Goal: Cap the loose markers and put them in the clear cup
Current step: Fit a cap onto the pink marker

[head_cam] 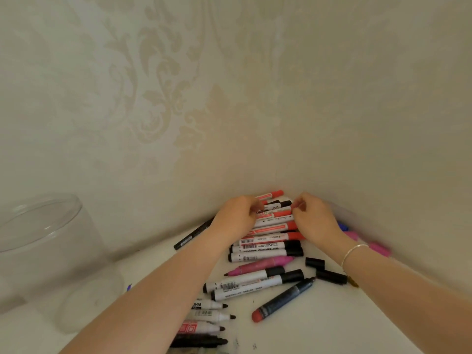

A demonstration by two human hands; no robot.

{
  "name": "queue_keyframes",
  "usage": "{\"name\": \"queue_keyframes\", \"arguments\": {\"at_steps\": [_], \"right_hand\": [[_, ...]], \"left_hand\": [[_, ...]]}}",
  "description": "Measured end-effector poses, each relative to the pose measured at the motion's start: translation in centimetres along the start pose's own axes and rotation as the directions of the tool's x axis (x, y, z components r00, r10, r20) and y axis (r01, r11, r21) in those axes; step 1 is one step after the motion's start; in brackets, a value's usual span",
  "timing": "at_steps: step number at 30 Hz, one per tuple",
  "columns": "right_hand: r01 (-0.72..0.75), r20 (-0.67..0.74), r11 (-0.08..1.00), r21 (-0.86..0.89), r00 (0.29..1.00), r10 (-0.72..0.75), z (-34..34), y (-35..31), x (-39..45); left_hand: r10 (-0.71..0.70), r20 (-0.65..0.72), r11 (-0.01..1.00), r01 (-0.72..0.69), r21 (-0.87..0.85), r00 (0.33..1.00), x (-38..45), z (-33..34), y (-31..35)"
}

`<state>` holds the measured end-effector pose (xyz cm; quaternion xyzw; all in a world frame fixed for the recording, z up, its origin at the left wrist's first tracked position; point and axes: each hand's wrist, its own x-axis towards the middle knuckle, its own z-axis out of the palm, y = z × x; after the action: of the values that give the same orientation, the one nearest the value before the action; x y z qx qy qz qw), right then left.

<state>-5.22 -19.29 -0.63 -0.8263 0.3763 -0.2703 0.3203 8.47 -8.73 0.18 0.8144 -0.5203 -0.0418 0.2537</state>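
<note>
Our left hand [236, 215] and right hand [313, 218] reach into the marker pile [270, 236], grip unclear; loose caps [315, 262] beside it, clear cup [38, 241] far left on the desk [319, 328].

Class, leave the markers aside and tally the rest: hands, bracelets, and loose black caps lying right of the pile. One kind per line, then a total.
Hands: 2 (left hand, right hand)
Bracelet: 1
Loose black caps: 2
Total: 5

Soft, dim, even light — strong wide-angle bowing at edges, slight overall blur.
</note>
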Motion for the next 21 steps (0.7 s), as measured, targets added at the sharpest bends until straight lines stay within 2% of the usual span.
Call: {"name": "queue_keyframes", "arguments": {"at_steps": [3,4,7,10,12,15,18,21], "right_hand": [[0.064,0.053,0.997,-0.039,0.997,-0.062,0.3,0.0,-0.7],[0.095,0.052,0.994,-0.055,0.994,-0.092,0.4,0.1,-0.8],[0.168,0.025,0.979,-0.115,0.986,-0.166,0.2,0.2,-1.4],[0.205,0.003,0.963,-0.177,0.978,-0.208,-0.4,0.5,-2.3],[0.189,-0.015,0.952,-0.239,0.980,-0.199,-1.1,0.7,-2.9],[0.121,-0.030,0.868,-0.482,0.988,-0.155,-2.6,1.3,-3.6],[0.083,0.002,0.740,-0.668,0.994,-0.111,-3.7,2.0,-4.0],[0.064,0.055,0.683,-0.727,0.998,-0.035,-4.2,2.1,-4.2]], "left_hand": [[0.045,-0.070,0.999,-0.046,-0.016,0.997,-0.5,-0.2,0.7],[0.070,-0.056,0.997,-0.072,-0.037,0.996,-0.8,-0.6,1.2],[0.150,0.132,0.989,-0.149,-0.024,0.980,-2.2,-1.8,2.6],[0.187,0.279,0.945,-0.250,0.209,0.942,-3.8,-2.5,3.8],[0.213,0.296,0.864,-0.321,0.387,0.931,-4.6,-2.5,4.2],[0.232,0.288,0.761,-0.358,0.541,0.929,-5.2,-2.1,4.3],[0.181,0.294,0.780,-0.319,0.538,0.939,-5.5,-1.9,4.2],[0.151,0.322,0.789,-0.310,0.531,0.935,-5.9,-1.7,4.5]]}}
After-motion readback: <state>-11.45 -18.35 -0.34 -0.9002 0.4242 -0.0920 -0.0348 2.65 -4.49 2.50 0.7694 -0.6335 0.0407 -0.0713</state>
